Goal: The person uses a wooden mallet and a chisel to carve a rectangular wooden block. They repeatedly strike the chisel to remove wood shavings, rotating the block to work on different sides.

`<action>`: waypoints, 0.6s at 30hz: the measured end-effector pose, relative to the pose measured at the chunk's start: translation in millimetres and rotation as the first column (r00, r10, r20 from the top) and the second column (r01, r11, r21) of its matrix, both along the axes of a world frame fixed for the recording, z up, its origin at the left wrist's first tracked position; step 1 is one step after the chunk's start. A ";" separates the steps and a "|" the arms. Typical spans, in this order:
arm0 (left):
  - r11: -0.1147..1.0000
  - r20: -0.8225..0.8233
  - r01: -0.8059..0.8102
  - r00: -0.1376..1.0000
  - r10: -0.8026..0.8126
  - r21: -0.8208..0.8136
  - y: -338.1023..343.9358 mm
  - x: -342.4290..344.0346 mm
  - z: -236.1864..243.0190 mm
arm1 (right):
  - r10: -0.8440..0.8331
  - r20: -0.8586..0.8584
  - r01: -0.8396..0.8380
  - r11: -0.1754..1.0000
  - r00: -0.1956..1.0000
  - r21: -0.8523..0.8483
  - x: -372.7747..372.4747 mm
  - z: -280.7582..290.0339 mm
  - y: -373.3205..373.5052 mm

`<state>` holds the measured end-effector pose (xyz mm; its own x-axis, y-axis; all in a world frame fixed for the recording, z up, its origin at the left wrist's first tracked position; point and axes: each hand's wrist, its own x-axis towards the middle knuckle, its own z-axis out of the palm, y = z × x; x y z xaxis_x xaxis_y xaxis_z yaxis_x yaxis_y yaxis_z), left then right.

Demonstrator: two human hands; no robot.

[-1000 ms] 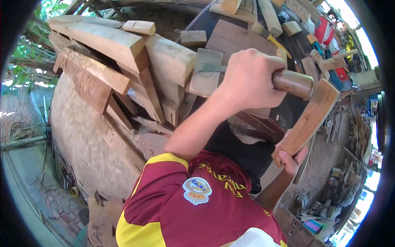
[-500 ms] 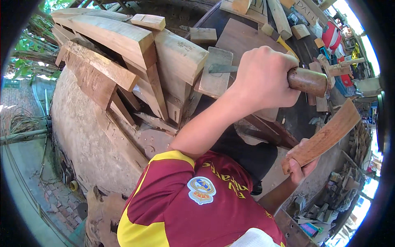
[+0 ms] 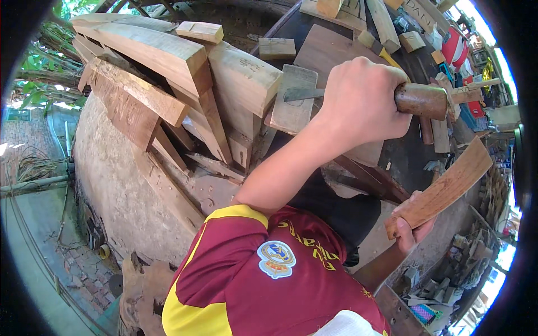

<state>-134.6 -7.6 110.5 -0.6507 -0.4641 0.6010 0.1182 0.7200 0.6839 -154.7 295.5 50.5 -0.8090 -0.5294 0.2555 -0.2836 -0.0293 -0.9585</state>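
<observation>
My left hand (image 3: 364,101) is closed round a chisel, its fist in the upper middle of the view. The chisel's brown wooden handle (image 3: 423,102) sticks out to the right of the fist. On the other side its flat metal blade (image 3: 302,94) lies over a grey-brown wood block (image 3: 294,112); I cannot tell whether they touch. Lower at the right, my right hand (image 3: 412,227) grips the near end of a flat, slightly curved wooden slat (image 3: 445,187). The slat slants up to the right, apart from the chisel handle.
Thick shaped timbers (image 3: 151,47) are stacked at the upper left, with a small wood block (image 3: 200,32) on top. Boards and tools lie on a dark bench (image 3: 403,151), among them a yellow-handled tool (image 3: 390,59). Wood scraps (image 3: 443,288) are heaped at the lower right.
The chisel handle has tipped slightly upward in my left fist. My right hand and the slat have barely shifted, and both grips stay the same.
</observation>
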 end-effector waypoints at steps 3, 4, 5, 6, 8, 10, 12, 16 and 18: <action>1.000 0.021 0.000 1.000 0.000 0.017 1.0 -1.4 0.8 | -0.052 0.018 0.052 0.999 0.998 0.005 1.4 -0.8 0.6; 1.000 0.023 -0.005 1.000 0.005 0.011 1.1 -1.8 0.6 | -0.085 0.044 0.085 0.996 0.995 0.003 2.8 -0.3 -1.1; 1.000 0.024 -0.010 1.000 0.009 0.006 1.0 -2.1 0.5 | -0.117 0.070 0.117 0.993 0.991 0.003 3.3 -0.3 -2.1; 1.000 0.036 -0.010 0.999 0.010 -0.001 0.8 -2.1 0.8 | -0.111 0.076 0.112 0.994 0.991 -0.008 2.6 -2.1 -2.0; 1.000 0.061 -0.007 0.998 0.007 -0.014 0.8 -1.9 1.2 | -0.102 0.090 0.105 0.994 0.991 -0.028 2.2 -6.5 -1.1; 1.000 0.089 -0.015 0.996 0.017 -0.022 1.3 -2.7 1.2 | -0.111 0.098 0.114 0.993 0.989 -0.029 2.4 -7.1 -1.8; 0.999 0.104 -0.027 0.994 0.030 -0.025 0.9 -2.8 0.7 | -0.121 0.101 0.124 0.992 0.988 -0.022 2.3 -8.0 -1.7; 0.999 0.082 -0.037 0.996 0.038 -0.025 0.0 -2.8 -1.0 | -0.119 0.121 0.122 0.992 0.986 -0.017 4.0 -8.7 -2.4; 0.999 0.070 -0.030 0.997 0.031 -0.024 0.6 -3.9 -1.4 | -0.083 0.128 0.086 0.996 0.988 -0.013 5.7 -7.8 -4.9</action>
<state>-138.5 -7.0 109.2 -0.6774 -0.4712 0.5649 0.0483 0.7378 0.6733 -149.1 290.6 42.7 -0.8770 -0.4541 0.1569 -0.1619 -0.0282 -0.9864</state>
